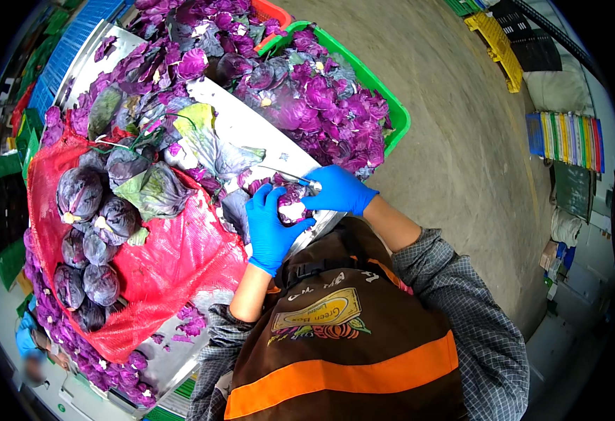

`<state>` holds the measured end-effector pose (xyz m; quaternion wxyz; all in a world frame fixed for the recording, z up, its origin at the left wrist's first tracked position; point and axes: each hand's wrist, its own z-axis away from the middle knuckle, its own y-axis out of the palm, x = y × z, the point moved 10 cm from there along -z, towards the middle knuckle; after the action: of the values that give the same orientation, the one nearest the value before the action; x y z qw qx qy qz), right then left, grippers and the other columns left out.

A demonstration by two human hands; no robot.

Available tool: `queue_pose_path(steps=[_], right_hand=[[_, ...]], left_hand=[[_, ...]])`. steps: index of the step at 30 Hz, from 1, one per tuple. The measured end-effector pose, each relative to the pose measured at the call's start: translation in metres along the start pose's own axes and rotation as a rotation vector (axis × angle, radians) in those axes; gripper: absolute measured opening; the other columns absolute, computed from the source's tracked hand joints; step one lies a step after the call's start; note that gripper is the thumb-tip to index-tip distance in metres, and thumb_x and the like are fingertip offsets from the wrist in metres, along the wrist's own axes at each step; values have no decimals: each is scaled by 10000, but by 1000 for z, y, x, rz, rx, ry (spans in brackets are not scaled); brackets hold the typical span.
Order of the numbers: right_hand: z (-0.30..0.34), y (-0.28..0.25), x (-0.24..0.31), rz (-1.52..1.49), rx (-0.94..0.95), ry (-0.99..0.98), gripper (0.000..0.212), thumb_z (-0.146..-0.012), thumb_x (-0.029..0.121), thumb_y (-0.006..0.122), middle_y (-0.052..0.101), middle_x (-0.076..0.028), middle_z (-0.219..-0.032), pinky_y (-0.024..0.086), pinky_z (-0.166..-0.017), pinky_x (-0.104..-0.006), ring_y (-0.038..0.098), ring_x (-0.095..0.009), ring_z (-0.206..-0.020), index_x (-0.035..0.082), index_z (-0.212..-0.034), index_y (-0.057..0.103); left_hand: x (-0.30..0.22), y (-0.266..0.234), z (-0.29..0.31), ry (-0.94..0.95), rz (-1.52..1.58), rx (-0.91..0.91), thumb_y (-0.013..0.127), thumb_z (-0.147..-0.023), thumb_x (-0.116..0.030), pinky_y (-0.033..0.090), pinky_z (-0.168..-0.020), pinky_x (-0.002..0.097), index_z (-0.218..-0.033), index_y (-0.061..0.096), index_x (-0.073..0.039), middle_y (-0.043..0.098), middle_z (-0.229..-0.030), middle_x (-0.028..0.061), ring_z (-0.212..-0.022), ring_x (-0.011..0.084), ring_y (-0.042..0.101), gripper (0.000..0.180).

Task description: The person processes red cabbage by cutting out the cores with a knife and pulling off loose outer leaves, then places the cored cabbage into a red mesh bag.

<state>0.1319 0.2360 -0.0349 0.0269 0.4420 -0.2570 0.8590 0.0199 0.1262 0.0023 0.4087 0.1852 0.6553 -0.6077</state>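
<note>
My left hand [271, 230], in a blue glove, is closed around a small trimmed red cabbage [293, 203] whose pale cut core shows. In my right hand [341, 191], also gloved in blue, is a knife [311, 184] with a thin blade that points left over the table. My right thumb is at the side of the cabbage. Loose purple leaves lie just beyond both hands, along with a large green-grey outer leaf [219, 151]. To the left, several whole red cabbages [79, 193] rest on an open red mesh sack [181, 259].
The metal table [251, 126] carries heaps of purple leaves [146, 70]. Against its far right side stands a green crate [398, 116] full of leaves, with a red-orange crate [271, 12] behind. Another person [32, 344] is at the far left. Concrete floor [448, 140] stretches right.
</note>
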Motion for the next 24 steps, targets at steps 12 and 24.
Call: queue_pose_path(steps=[12, 24], right_hand=[[-8, -4, -63, 214, -451, 61, 259, -832, 191, 727, 652, -166, -1139, 538, -754, -466, 682, -383, -912, 99, -1067, 671], [23, -2, -18, -221, -370, -39, 378, -980, 329, 665, 732, -163, -1072, 560, -764, -388, 719, -315, -906, 57, -1243, 660]], left_hand=[[39, -3, 17, -24, 246, -50, 948, -648, -261, 376, -1137, 473, -1365, 542, -96, 462, -1440, 204, -1323, 390, 459, 840], [32, 1, 1, -166, 149, -164, 968, -607, -385, 409, -1051, 497, -1318, 572, -77, 504, -1343, 208, -1228, 398, 492, 870]])
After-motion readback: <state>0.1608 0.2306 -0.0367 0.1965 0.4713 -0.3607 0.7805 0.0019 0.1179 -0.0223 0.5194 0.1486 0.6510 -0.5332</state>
